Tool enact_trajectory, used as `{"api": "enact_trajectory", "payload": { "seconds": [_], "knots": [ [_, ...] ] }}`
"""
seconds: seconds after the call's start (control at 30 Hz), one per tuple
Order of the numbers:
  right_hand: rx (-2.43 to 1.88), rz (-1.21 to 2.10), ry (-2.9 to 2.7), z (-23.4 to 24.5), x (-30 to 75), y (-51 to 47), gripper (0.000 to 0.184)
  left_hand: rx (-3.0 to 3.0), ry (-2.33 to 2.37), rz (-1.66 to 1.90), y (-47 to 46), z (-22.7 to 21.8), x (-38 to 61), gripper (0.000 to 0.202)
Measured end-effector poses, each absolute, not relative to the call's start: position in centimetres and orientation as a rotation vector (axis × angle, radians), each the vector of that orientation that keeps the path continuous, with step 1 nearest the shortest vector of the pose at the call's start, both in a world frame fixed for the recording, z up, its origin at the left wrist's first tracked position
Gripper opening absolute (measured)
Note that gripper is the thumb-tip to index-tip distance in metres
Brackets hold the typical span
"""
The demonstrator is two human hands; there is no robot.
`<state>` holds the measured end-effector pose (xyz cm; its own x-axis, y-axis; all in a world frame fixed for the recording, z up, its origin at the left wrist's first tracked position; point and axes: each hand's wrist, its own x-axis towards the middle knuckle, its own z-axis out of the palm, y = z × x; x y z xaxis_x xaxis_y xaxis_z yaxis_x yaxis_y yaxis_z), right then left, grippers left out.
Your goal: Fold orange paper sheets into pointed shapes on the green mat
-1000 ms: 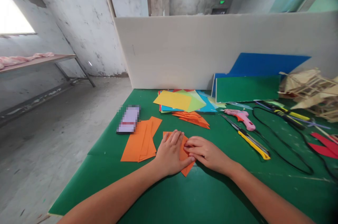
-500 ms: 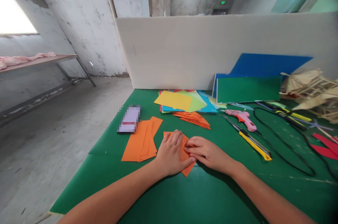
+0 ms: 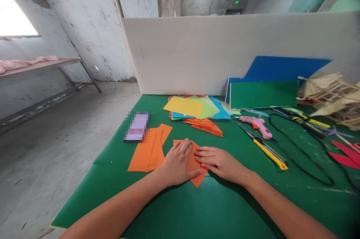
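Observation:
A folded sheet of orange paper lies on the green tabletop, partly hidden under my hands. My left hand rests flat across its left side, fingers stretched forward and thumb out to the right. From the right, my right hand lays its outstretched fingers on the paper's right part. Left of my hands are several loose orange sheets, overlapping. Beyond them sits a small pile of folded orange pieces.
Coloured paper sheets are stacked at the back. A phone lies left. To the right are a pink glue gun with a black cord, a yellow utility knife, red pieces and a wooden stick model. A green board leans behind.
My right fingers have gone from curled at the paper's edge to straighter and flatter on it. My left hand stays on the paper, its thumb slightly further back.

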<state>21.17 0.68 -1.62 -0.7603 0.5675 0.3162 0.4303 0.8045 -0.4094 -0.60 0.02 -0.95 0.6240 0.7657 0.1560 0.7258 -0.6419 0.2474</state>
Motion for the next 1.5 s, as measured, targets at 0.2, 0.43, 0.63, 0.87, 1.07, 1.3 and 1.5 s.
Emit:
{"api": "enact_trajectory", "payload": {
  "seconds": [0.2, 0.43, 0.63, 0.87, 1.07, 1.3, 1.5],
  "knots": [
    [-0.738, 0.482, -2.572, -1.66, 21.23, 0.77, 0.033, 2.676, 1.282, 0.376, -0.02, -1.47, -0.55, 0.083],
    [-0.730, 0.502, -2.559, -1.66, 21.33, 0.79, 0.033, 2.673, 1.285, 0.340, -0.06, -1.44, -0.51, 0.082],
    [-0.727, 0.513, -2.575, -1.58, 21.37, 0.84, 0.033, 2.691, 1.289, 0.343, -0.15, -1.14, -0.36, 0.082],
    [-0.744, 0.525, -2.594, -1.62, 21.45, 0.88, 0.033, 2.692, 1.292, 0.355, -0.13, -1.17, -0.40, 0.079],
    [-0.741, 0.511, -2.595, -1.64, 21.38, 0.86, 0.034, 2.651, 1.258, 0.402, -0.08, -1.25, -0.47, 0.077],
    [-0.731, 0.507, -2.592, -1.49, 21.29, 0.84, 0.033, 2.668, 1.239, 0.421, -0.12, -1.14, -0.51, 0.072],
    [-0.725, 0.516, -2.582, -1.39, 21.23, 0.80, 0.034, 2.687, 1.241, 0.406, -0.19, -1.22, -0.49, 0.072]
  ]
}}
